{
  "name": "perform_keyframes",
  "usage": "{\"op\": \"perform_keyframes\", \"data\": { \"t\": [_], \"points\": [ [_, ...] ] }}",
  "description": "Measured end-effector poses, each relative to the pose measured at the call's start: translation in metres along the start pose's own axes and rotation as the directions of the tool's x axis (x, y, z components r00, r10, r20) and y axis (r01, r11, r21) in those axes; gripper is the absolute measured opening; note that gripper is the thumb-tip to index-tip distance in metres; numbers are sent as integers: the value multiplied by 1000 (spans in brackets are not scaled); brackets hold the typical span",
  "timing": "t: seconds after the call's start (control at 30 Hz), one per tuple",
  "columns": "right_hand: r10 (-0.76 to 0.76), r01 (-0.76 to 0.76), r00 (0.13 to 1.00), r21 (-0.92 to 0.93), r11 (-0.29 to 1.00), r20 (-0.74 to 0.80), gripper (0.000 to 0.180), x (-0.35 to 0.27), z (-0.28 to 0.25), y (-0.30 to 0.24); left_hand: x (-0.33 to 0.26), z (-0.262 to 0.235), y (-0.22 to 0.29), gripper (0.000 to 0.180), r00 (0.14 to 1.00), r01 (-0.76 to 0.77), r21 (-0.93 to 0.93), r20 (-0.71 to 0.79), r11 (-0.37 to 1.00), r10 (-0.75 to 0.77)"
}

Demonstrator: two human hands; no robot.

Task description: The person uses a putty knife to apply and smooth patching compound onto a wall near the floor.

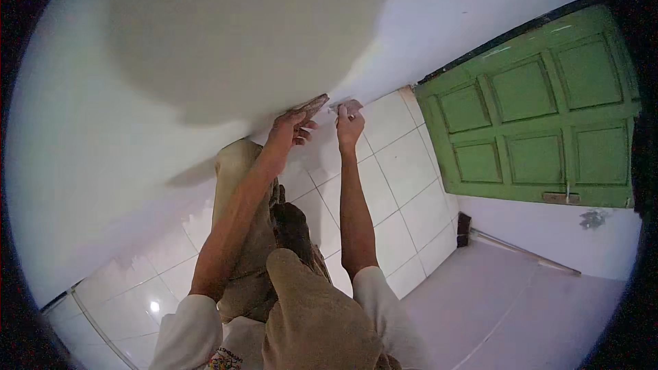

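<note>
Two hands at the wall's lower edge

Both hands are up against the white wall (103, 137), right where the plaster meets the top row of white tiles (397, 164). My left hand (291, 129) holds a flat, brownish tool, which I take for a scraper or sanding block (312, 105), pressed edge-on against the wall. The fingers are curled around it in a firm hold. My right hand (349, 123) sits just beside it, fingers pinched shut on a small pale piece (351, 105), perhaps paper or a thin blade; I cannot tell which from this view. The two hands are near each other but not touching.

As I judge it, the step in hand is working the seam along the tile line, smoothing or scraping the wall surface there. A large greyish patch (240, 27) spreads over the wall above, duller than the paint around it. The next move calls for steady pressure and a short stroke along the seam, keeping the tool flat so it does not gouge the plaster or scratch the glazed tile below.

Off to the right stands a green panelled door (541, 109), well apart from the work. My knees in tan trousers (308, 308) fill the lower frame.
</note>
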State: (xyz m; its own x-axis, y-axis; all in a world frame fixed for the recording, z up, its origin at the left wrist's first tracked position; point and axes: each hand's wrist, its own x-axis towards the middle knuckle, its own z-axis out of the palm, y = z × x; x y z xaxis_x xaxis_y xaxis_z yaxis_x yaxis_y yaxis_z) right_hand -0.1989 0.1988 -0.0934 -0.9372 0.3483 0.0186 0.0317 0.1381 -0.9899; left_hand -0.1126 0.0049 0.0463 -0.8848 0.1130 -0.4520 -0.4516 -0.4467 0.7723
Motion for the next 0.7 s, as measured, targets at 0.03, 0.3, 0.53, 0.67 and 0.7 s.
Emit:
{"op": "perform_keyframes", "data": {
  "t": [0.03, 0.3, 0.53, 0.67, 0.7],
  "points": [
    [23, -23, 1000, -13, 1000, -7, 21, -5, 2, 5, 0, -4, -2, 35, 1000, -1, -1, -4, 1000, 1],
    [10, -10, 1000, 76, 997, -2, 25, -22, -15, -28, 7, -12, -8, 35, 1000, 14, 15, -4, 1000, -14],
    [-35, 36, 999, 176, 984, -7, 29, -43, 6, -104, 7, -21, -11, 38, 999, 21, -1, -30, 1000, -21],
    [-114, 117, 993, 151, 981, -31, 27, -39, 1, -112, 11, -15, -13, 40, 1000, -4, 13, -9, 1000, 4],
    [-139, 145, 989, 140, 979, -50, 25, -36, -1, -110, 12, -12, -14, 40, 1000, -18, 16, 4, 1000, 18]
  ]
}}
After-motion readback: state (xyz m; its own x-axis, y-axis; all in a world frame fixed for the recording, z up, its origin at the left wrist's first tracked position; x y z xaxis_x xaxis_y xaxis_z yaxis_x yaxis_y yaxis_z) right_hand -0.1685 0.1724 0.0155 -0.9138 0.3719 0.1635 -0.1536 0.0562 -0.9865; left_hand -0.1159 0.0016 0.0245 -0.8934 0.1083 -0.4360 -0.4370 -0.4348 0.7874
